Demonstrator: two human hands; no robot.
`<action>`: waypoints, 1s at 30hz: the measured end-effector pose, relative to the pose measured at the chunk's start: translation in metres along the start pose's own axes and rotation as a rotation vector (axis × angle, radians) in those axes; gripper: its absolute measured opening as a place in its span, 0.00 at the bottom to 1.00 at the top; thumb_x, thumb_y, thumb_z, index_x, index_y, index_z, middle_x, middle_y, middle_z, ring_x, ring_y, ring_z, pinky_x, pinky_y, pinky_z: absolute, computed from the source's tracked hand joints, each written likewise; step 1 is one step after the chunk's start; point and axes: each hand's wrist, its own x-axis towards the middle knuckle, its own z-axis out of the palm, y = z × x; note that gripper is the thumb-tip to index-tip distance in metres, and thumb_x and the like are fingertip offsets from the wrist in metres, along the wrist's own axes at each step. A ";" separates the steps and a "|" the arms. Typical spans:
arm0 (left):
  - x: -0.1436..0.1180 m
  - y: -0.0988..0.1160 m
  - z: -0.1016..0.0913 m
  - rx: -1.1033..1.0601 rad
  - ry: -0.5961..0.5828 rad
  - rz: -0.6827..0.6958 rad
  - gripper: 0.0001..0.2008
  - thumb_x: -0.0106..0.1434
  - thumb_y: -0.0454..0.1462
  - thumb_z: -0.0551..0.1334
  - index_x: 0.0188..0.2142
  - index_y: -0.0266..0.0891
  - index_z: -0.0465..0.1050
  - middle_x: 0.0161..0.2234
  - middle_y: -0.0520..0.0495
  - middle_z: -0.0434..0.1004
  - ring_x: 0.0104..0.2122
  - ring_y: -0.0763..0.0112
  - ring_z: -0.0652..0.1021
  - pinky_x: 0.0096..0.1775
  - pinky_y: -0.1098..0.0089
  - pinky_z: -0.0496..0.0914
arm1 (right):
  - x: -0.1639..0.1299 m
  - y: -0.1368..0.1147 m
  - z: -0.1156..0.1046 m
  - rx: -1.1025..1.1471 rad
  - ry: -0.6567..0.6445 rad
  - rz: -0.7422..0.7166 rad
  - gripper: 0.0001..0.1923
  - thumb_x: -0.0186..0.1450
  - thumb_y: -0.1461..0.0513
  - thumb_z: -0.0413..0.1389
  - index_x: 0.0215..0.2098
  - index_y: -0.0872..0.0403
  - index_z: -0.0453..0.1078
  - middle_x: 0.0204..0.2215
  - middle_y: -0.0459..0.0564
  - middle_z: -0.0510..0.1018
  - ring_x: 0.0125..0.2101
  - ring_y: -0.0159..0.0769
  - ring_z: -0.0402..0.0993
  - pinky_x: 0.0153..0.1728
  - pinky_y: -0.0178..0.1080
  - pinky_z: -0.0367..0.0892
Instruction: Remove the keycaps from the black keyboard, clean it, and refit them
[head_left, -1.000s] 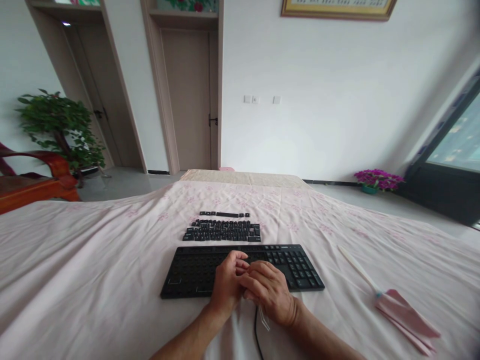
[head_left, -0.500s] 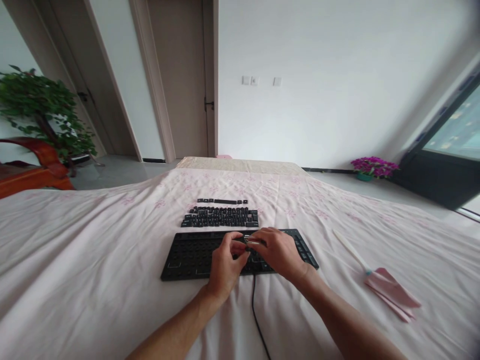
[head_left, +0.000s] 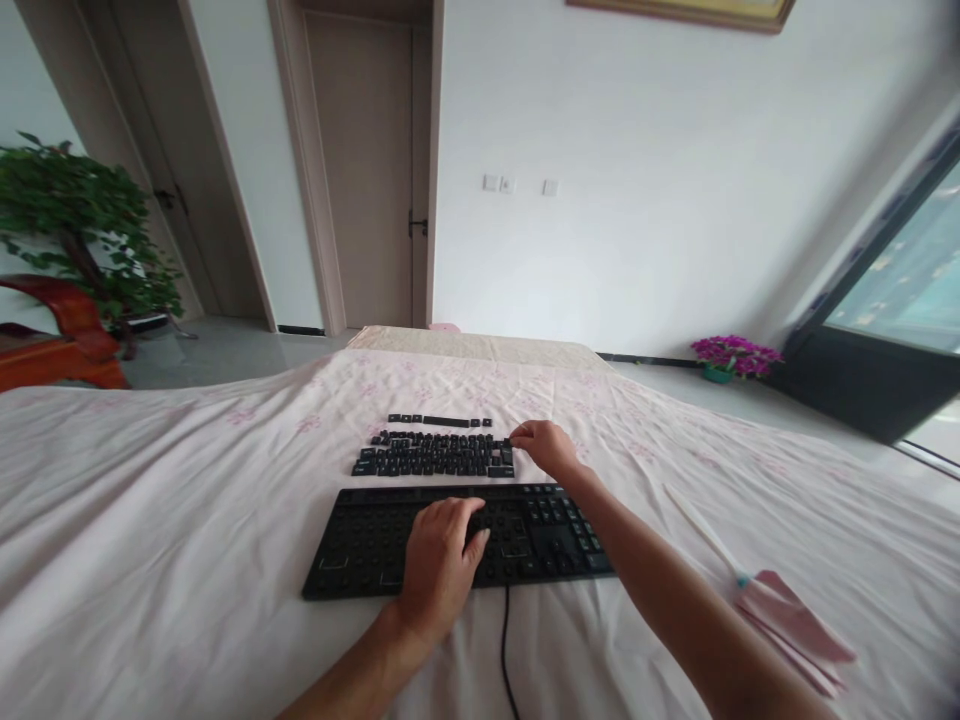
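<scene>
A black keyboard (head_left: 352, 530) lies on the pink cloth, its left and middle part stripped of keycaps while the right-hand number keys are in place. My left hand (head_left: 441, 555) rests over its middle, thumb and forefinger apart, with nothing visible between them. Beyond the keyboard, loose black keycaps (head_left: 435, 455) lie in rows. At the right end of those rows my right hand (head_left: 546, 447) is closed in a pinch, a dark keycap at its fingertips. The wire keycap puller is out of sight.
A cable (head_left: 505, 650) runs from the keyboard toward me. On the right lies a white stick with a pink cloth flap (head_left: 787, 625). The floral cloth (head_left: 225, 500) is wrinkled. Beyond stand doors, a plant (head_left: 82, 230) and purple flowers (head_left: 735, 355).
My right hand has moved from the keyboard forward to the right end of the keycap rows. The left hand stays over the keyboard, its fingers wider apart. The view has tilted up slightly.
</scene>
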 end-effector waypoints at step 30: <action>-0.004 0.002 0.001 0.122 -0.005 0.081 0.12 0.59 0.32 0.63 0.43 0.44 0.71 0.41 0.51 0.76 0.45 0.62 0.73 0.55 0.52 0.61 | 0.063 0.002 0.010 0.151 0.072 -0.013 0.26 0.70 0.52 0.39 0.37 0.54 0.77 0.34 0.53 0.81 0.37 0.38 0.76 0.38 0.35 0.64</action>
